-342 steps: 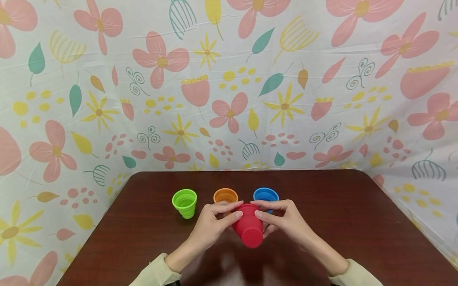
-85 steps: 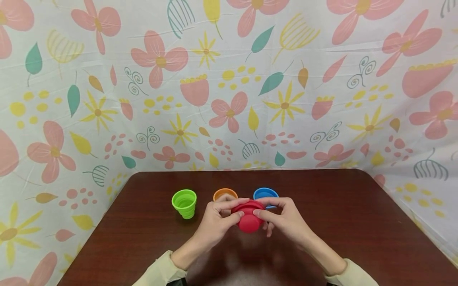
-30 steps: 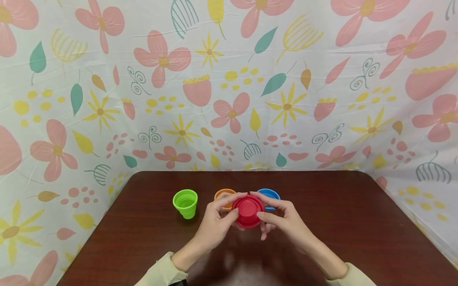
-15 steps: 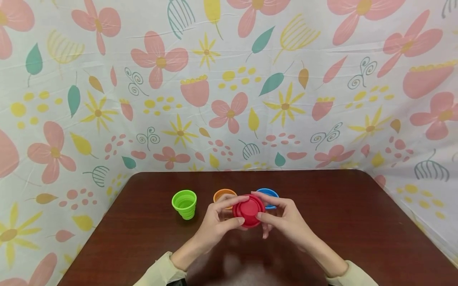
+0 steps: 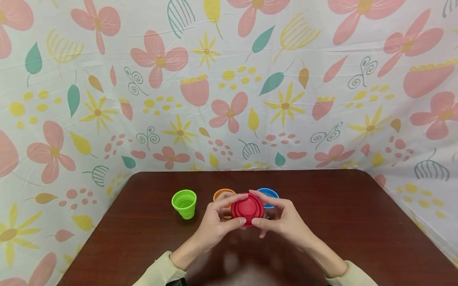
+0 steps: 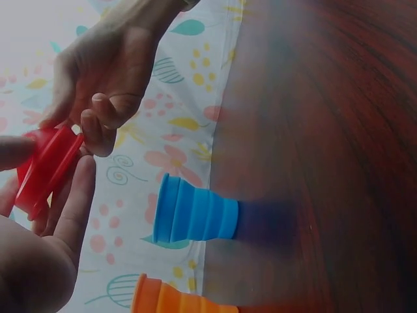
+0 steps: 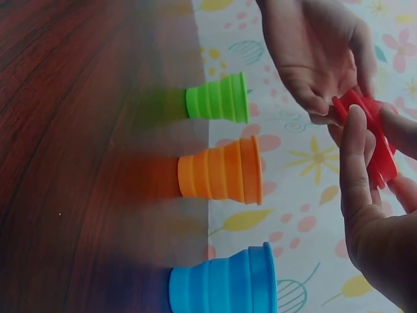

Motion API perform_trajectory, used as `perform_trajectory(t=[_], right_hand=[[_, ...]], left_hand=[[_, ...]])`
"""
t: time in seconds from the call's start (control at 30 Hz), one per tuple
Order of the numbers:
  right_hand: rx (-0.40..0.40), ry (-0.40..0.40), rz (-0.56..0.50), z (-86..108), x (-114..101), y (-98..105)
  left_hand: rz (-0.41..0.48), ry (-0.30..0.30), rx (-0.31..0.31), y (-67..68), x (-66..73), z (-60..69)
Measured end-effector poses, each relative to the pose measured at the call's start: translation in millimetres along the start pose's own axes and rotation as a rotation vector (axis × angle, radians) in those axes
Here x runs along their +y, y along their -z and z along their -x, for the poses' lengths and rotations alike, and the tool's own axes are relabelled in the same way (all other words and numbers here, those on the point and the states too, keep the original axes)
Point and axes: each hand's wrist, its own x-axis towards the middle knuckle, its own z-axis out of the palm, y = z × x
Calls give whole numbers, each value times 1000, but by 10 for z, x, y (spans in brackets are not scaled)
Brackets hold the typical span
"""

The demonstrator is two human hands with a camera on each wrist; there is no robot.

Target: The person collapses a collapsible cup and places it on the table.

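A red collapsible cup (image 5: 247,209), folded nearly flat, is held above the table between both hands, its base toward the head camera. My left hand (image 5: 213,224) grips its left side, thumb on the near face and fingers along the rim. On the other side my right hand (image 5: 288,222) grips it the same way. Both wrist views show the flattened red cup (image 6: 49,166) edge-on, pinched by thumbs and fingers. Behind the hands stand an orange cup (image 7: 221,171) and a blue cup (image 6: 195,210), partly hidden in the head view. Farther left is a green cup (image 5: 184,203).
The green, orange and blue cups stand upright and extended in a row on the dark brown wooden table (image 5: 343,214). A white flowered cloth (image 5: 229,79) hangs behind the table and along both sides.
The red cup was tall and extended at first; it is now squashed into a low disc. Its base has tilted up toward the head camera. Both thumbs have shifted to its lower edge.
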Motion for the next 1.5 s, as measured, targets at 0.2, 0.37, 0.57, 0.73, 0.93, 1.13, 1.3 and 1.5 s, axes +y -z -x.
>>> perform_trajectory(t=[0.2,0.37,0.57,0.73,0.93,1.13,1.3,1.5], right_hand=[[20,-22,0,-9,6,-12],[32,-40,6,-4,-9,-25],[41,-38,2,-7,-6,-44],[61,-30,-3,-10,20,-62],[79,-24,-1,-18,32,-84],[92,-17,-5,-5,22,-95],[102,-23,-17,1,16,-108],[106,-26,-31,-1,20,-114]], left_hand=[[-8,-4,-4,0,-16,6],[-15,-23,5,-13,-29,6],[-31,-36,22,-26,-30,15],[-52,-18,48,-42,-31,13],[-84,-2,78,-60,-39,16],[-108,4,105,-91,-42,9],[-112,24,130,-118,-34,4],[-127,38,158,-147,-39,-10]])
